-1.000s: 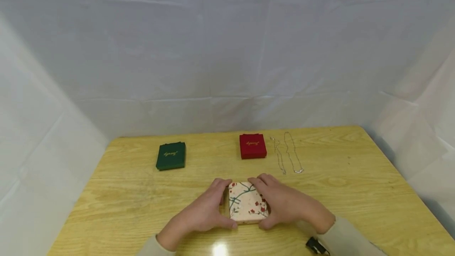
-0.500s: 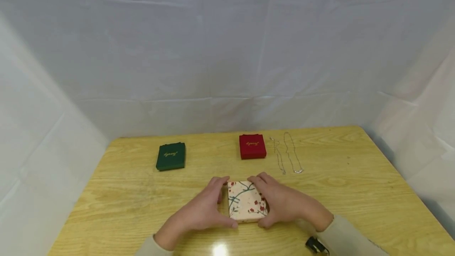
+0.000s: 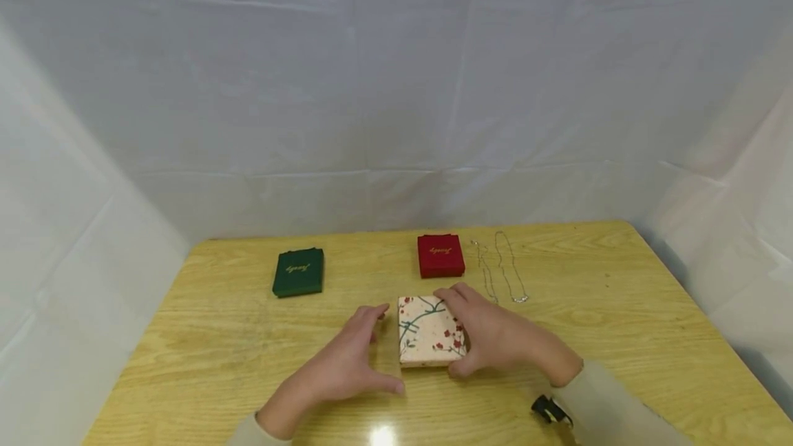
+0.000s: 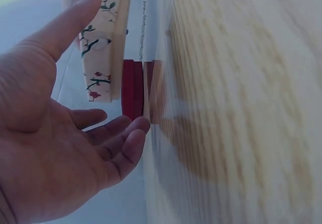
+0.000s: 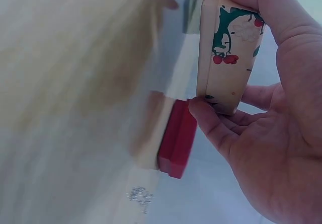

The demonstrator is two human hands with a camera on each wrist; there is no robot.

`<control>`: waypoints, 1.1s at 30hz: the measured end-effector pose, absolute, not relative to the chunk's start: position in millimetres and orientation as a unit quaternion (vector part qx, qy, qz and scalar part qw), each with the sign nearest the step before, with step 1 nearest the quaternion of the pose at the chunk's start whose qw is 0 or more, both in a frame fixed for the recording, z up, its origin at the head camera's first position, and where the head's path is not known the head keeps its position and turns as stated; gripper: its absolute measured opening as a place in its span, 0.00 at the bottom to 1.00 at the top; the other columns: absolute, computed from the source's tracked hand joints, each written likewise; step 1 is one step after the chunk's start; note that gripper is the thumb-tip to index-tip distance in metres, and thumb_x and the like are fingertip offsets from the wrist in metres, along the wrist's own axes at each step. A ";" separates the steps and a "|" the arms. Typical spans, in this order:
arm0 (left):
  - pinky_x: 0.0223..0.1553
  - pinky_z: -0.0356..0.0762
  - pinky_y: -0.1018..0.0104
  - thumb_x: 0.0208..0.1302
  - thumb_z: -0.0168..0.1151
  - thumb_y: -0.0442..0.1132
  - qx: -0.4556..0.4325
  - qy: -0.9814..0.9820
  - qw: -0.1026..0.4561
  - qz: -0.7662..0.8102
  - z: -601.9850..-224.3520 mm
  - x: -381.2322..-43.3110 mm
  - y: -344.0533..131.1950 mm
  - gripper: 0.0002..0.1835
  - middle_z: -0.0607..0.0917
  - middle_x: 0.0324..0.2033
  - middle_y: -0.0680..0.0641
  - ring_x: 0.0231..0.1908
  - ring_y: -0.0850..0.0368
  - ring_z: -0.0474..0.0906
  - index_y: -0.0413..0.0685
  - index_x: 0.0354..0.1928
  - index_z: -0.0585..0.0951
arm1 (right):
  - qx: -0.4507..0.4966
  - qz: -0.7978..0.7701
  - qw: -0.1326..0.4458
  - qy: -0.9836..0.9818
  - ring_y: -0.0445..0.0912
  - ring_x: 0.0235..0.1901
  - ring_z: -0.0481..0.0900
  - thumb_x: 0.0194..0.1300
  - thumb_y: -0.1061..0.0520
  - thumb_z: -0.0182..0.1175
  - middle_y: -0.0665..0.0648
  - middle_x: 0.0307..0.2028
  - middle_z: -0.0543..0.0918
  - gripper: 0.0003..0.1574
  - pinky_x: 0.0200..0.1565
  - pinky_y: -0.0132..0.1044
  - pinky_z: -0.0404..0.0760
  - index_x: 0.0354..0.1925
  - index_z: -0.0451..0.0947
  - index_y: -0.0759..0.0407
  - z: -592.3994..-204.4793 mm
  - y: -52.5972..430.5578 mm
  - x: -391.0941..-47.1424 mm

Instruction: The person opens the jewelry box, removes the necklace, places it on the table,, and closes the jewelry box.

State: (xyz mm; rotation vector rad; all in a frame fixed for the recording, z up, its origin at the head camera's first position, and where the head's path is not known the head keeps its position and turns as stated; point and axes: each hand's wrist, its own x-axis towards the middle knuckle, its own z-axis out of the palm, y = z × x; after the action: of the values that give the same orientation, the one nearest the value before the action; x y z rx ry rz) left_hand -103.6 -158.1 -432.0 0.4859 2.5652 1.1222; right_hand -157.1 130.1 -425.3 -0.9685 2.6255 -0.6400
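A square cream box (image 3: pixel 427 336) patterned with red blossoms and dark green branches is in my right hand (image 3: pixel 495 336), gripped near its right side by thumb and fingers. In the right wrist view the box (image 5: pixel 234 58) is held above the table, with a fingertip under its lower edge. My left hand (image 3: pixel 343 360) is just left of the box, thumb and fingers spread, with a gap between them and it. The left wrist view shows the palm of the left hand (image 4: pixel 65 133) facing the box (image 4: pixel 103 53), holding nothing.
On the wooden table (image 3: pixel 235 356) a red box (image 3: pixel 440 256) with gold lettering lies beyond the hands. A dark green box (image 3: pixel 299 272) is at the far left. Two thin silver chains, one a necklace (image 3: pixel 513 267), lie right of the red box. White sheets (image 3: pixel 372 88) surround the table.
The cream box has risen off the table and shifted a little away from me in my right hand. My left hand has let go of it and moved left.
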 end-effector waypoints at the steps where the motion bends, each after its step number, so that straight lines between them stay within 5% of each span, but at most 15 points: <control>1: 0.67 0.71 0.40 0.46 0.86 0.62 0.168 0.896 0.143 0.386 -432.0 -103.0 -159.3 0.69 0.67 0.73 0.38 0.66 0.41 0.71 0.38 0.82 0.56 | -0.333 -0.222 0.133 0.907 0.44 0.55 0.73 0.45 0.41 0.84 0.56 0.69 0.68 0.75 0.58 0.43 0.80 0.81 0.56 0.59 -423.2 129.2 -159.2; 7: 0.73 0.59 0.34 0.48 0.83 0.66 0.167 0.926 0.090 0.326 -432.4 -99.2 -164.1 0.67 0.67 0.74 0.37 0.74 0.35 0.62 0.38 0.81 0.59 | -0.341 -0.226 0.108 0.906 0.44 0.52 0.74 0.44 0.41 0.86 0.56 0.67 0.70 0.77 0.55 0.42 0.82 0.81 0.56 0.59 -411.9 121.5 -173.9; 13: 0.71 0.59 0.31 0.52 0.80 0.67 0.166 0.947 0.053 0.270 -430.8 -94.1 -167.8 0.63 0.67 0.75 0.37 0.74 0.36 0.62 0.37 0.80 0.63 | -0.349 -0.213 0.086 0.908 0.46 0.55 0.73 0.45 0.41 0.85 0.60 0.68 0.70 0.76 0.57 0.45 0.80 0.81 0.55 0.61 -402.3 111.4 -192.1; 25: 0.70 0.61 0.33 0.53 0.79 0.68 0.160 0.956 0.052 0.238 -430.9 -85.1 -175.3 0.61 0.66 0.75 0.38 0.74 0.37 0.61 0.42 0.80 0.64 | -0.367 -0.198 0.058 0.907 0.48 0.53 0.73 0.49 0.40 0.83 0.60 0.65 0.71 0.73 0.54 0.47 0.78 0.81 0.55 0.60 -390.9 81.9 -240.1; 33: 0.71 0.59 0.32 0.52 0.79 0.69 0.155 0.958 0.062 0.235 -431.5 -79.9 -175.9 0.61 0.65 0.76 0.39 0.75 0.37 0.59 0.44 0.80 0.64 | -0.381 -0.160 0.040 0.910 0.52 0.61 0.73 0.47 0.36 0.82 0.60 0.66 0.74 0.73 0.63 0.48 0.75 0.79 0.59 0.63 -389.6 60.9 -268.2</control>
State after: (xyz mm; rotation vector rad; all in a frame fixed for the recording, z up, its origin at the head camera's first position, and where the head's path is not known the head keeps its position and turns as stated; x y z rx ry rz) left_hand -79.9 -175.9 -431.5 0.4678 2.8958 0.7103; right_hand -268.2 60.9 -389.6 -1.1674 2.7882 -0.4894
